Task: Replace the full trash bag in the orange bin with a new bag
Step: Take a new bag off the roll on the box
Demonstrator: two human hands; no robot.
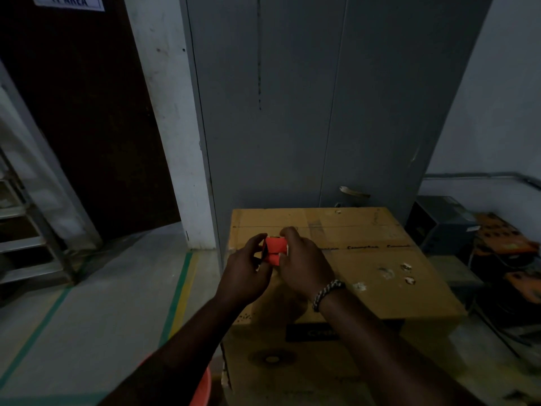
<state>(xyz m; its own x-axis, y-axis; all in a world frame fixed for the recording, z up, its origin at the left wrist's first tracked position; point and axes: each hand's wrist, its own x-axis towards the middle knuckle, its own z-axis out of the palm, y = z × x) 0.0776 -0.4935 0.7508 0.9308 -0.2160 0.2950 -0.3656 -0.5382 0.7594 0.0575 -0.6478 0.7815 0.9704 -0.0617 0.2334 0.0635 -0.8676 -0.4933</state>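
Left hand (248,271) and right hand (304,265) are close together, both pinching the small folded bag (273,250) over the box (380,291), the orange bin (205,385) down by the left elbow; I'd say find a loose edge and shake it open rather than tear.

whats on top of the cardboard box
A few small pale scraps lie on top of the cardboard box. The left hand and right hand hold a folded orange packet over it, hiding the patch beneath them.
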